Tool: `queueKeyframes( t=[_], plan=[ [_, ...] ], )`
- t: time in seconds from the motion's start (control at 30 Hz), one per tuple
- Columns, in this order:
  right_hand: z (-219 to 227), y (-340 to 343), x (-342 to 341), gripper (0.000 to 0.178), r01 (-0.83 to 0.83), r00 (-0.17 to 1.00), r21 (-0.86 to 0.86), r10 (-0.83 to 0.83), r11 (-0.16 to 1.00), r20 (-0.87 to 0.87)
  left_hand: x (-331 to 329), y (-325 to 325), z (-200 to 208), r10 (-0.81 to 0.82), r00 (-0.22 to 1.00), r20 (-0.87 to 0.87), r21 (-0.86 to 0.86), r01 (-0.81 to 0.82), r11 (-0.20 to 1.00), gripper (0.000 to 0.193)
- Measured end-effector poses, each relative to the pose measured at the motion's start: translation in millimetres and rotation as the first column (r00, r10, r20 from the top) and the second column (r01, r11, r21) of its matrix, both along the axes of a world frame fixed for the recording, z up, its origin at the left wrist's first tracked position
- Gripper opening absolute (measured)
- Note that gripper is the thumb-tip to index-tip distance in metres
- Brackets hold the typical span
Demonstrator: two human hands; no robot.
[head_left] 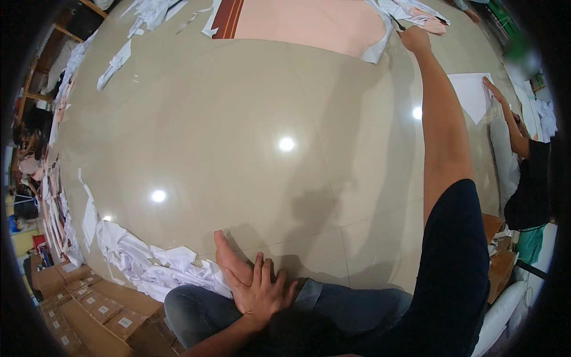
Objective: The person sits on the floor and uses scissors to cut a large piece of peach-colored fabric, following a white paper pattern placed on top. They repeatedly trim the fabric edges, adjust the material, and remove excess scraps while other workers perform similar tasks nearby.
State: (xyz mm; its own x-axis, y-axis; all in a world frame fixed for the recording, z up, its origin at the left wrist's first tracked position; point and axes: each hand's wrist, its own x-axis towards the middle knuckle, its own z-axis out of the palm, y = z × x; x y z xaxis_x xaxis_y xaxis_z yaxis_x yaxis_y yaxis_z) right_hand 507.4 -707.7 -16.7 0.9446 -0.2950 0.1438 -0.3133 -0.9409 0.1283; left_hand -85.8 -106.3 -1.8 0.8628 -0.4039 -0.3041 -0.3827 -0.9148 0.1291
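Note:
My right arm stretches far forward, and my right hand (416, 39) is closed at the right end of the cloth. A slim dark tool (398, 25) pokes out past its fingers; the kind is too small to make out. Just left of that hand lies a flat peach cloth (303, 24) with a brown striped band (229, 18) at its left end and a white strip (376, 47) along its right edge. Down near my lap, my left hand (262, 290) rests with spread fingers against my bare foot (232, 262), holding nothing.
White cloth scraps (128, 256) heap beside my knee, with more scraps (151, 15) at the far left and a white-and-peach pile (419, 15) beyond my right hand. Cardboard boxes (89, 309) stand lower left. On the right, another person's hand (492, 89) touches a white sheet (471, 95).

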Motion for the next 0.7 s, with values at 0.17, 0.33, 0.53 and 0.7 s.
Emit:
queueKeyframes(
  t=[0.17, 0.33, 0.53, 0.7],
  plan=[
    [13.1, -33.3, -50.2, 0.046, -0.064, 0.983, -0.027, 0.058, 0.998, -0.175, -5.3, -0.9, 4.8, 0.001, 0.999, 0.036, -0.038, 0.000, 0.999, 0.045],
    [25.8, -49.6, -165.6, 0.034, -0.266, 0.918, -0.147, 0.204, 0.953, -0.339, -14.5, -0.4, 11.8, 0.012, 0.996, 0.084, -0.122, -0.002, 0.993, 0.048],
    [62.3, 0.6, -317.9, 0.018, -0.177, 0.955, 0.198, 0.217, 0.964, -0.201, -30.8, 7.1, 17.5, 0.001, 0.989, 0.151, -0.128, 0.018, 0.992, 0.052],
    [65.6, 44.5, -348.1, 0.028, -0.163, 0.980, 0.203, 0.136, 0.965, 0.144, -37.1, 15.8, 14.2, -0.011, 0.977, 0.215, -0.181, 0.051, 0.982, 0.050]
  ],
)
